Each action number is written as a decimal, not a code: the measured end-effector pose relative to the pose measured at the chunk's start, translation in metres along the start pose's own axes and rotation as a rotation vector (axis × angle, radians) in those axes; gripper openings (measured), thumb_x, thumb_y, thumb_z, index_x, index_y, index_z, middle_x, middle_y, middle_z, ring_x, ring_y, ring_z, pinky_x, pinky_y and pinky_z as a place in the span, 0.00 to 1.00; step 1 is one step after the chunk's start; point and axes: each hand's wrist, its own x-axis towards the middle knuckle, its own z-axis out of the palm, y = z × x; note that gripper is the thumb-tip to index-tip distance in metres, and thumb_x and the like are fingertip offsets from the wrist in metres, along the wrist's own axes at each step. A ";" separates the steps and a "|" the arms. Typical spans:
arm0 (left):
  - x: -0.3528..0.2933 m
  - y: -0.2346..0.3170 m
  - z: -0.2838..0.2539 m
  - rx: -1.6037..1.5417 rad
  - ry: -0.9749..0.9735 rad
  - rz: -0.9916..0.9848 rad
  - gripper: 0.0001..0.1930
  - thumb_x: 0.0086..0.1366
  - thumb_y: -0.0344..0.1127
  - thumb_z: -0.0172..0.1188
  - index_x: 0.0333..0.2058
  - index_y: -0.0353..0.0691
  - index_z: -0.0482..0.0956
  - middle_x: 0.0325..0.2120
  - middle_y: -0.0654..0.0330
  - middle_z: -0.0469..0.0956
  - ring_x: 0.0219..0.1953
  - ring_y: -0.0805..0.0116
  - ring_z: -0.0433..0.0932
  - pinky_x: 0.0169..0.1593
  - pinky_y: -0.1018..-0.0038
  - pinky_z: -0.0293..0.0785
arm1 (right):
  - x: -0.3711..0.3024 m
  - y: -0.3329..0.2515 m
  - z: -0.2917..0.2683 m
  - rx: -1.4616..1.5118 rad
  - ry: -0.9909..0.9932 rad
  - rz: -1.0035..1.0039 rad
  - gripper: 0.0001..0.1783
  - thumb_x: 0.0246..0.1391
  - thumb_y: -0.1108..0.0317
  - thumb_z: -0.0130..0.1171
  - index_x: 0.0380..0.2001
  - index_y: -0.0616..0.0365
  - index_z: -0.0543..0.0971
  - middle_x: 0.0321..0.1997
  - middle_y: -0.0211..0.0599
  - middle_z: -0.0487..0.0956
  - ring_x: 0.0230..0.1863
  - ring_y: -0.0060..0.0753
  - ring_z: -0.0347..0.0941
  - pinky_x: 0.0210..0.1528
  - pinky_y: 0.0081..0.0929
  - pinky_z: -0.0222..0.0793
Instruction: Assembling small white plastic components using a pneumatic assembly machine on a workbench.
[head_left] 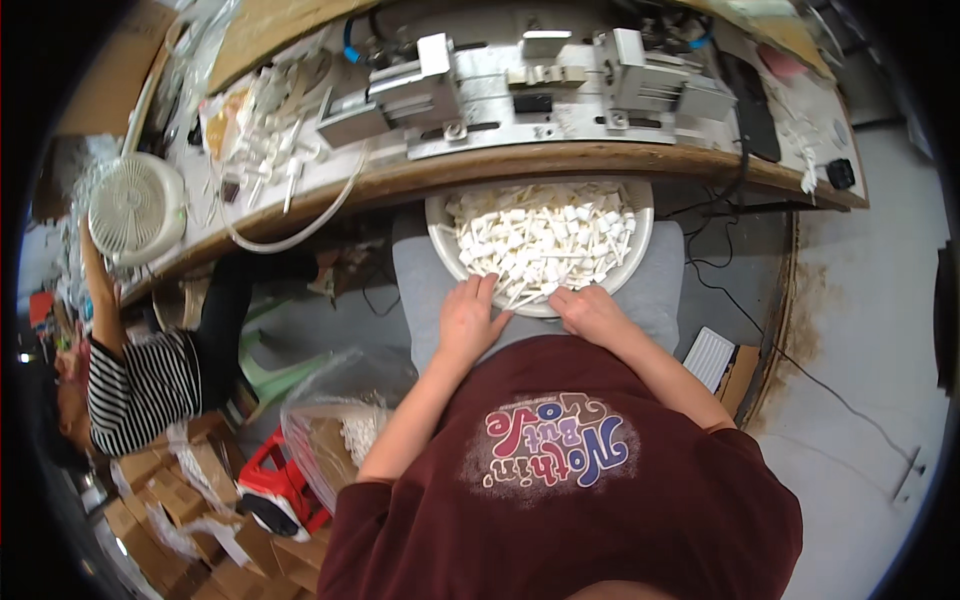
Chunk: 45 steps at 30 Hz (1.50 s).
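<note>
A round white basin (437, 232) rests on my lap, filled with small white plastic pieces (545, 240) that have block-like heads and thin stems. My left hand (468, 318) lies at the near-left rim, its fingers stretched over the edge and its thumb apart. At the near rim, a little to the right, my right hand (594, 318) has its fingers curled against the edge of the pile. Whatever its fingertips pinch is hidden. Several pieces lie at the rim between both hands.
Ahead stands a workbench with a metal clamping fixture (545, 100) and loose white parts (275, 150). A fan (135, 208) sits at its left. Another person in a striped shirt (150, 375) works there. Cartons (180, 510), a clear bag (335, 420) and a red stool (275, 480) are lower left.
</note>
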 end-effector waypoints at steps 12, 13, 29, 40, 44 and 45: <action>0.025 0.011 -0.004 -0.072 -0.027 0.032 0.29 0.55 0.42 0.69 0.55 0.44 0.72 0.32 0.53 0.81 0.31 0.55 0.81 0.37 0.64 0.78 | 0.014 -0.021 -0.086 0.137 0.336 0.178 0.14 0.47 0.60 0.66 0.39 0.49 0.82 0.30 0.31 0.80 0.25 0.37 0.78 0.28 0.32 0.74; 0.033 0.019 -0.021 -0.022 -0.008 0.074 0.27 0.56 0.42 0.68 0.54 0.44 0.74 0.32 0.54 0.81 0.30 0.55 0.81 0.35 0.64 0.78 | 0.022 -0.017 -0.110 0.124 0.439 0.151 0.11 0.47 0.64 0.69 0.35 0.53 0.83 0.28 0.32 0.81 0.22 0.33 0.76 0.25 0.26 0.72; 0.085 0.099 -0.102 -0.313 0.243 0.658 0.20 0.54 0.30 0.69 0.48 0.42 0.80 0.21 0.62 0.77 0.21 0.68 0.76 0.25 0.74 0.71 | 0.234 0.109 -0.378 -0.536 0.349 0.284 0.23 0.41 0.76 0.62 0.45 0.54 0.76 0.47 0.34 0.76 0.47 0.42 0.75 0.47 0.38 0.74; 0.066 0.078 -0.091 -0.321 0.189 0.579 0.21 0.53 0.27 0.68 0.48 0.40 0.80 0.20 0.64 0.77 0.19 0.70 0.75 0.23 0.74 0.70 | 0.264 0.102 -0.387 -0.469 0.041 0.288 0.21 0.40 0.74 0.63 0.42 0.58 0.76 0.44 0.42 0.79 0.50 0.45 0.75 0.50 0.37 0.72; 0.071 0.078 -0.095 -0.341 0.223 0.615 0.21 0.53 0.26 0.68 0.47 0.40 0.80 0.18 0.64 0.76 0.18 0.70 0.74 0.22 0.74 0.69 | 0.261 0.115 -0.385 -0.403 0.153 0.164 0.21 0.38 0.76 0.63 0.41 0.60 0.76 0.38 0.43 0.80 0.41 0.46 0.75 0.44 0.36 0.72; 0.071 0.078 -0.097 -0.344 0.238 0.614 0.21 0.53 0.26 0.68 0.47 0.40 0.80 0.18 0.64 0.75 0.17 0.70 0.74 0.22 0.74 0.69 | 0.264 0.121 -0.385 -0.386 0.184 0.141 0.22 0.38 0.77 0.63 0.42 0.61 0.76 0.34 0.42 0.78 0.36 0.42 0.73 0.40 0.34 0.71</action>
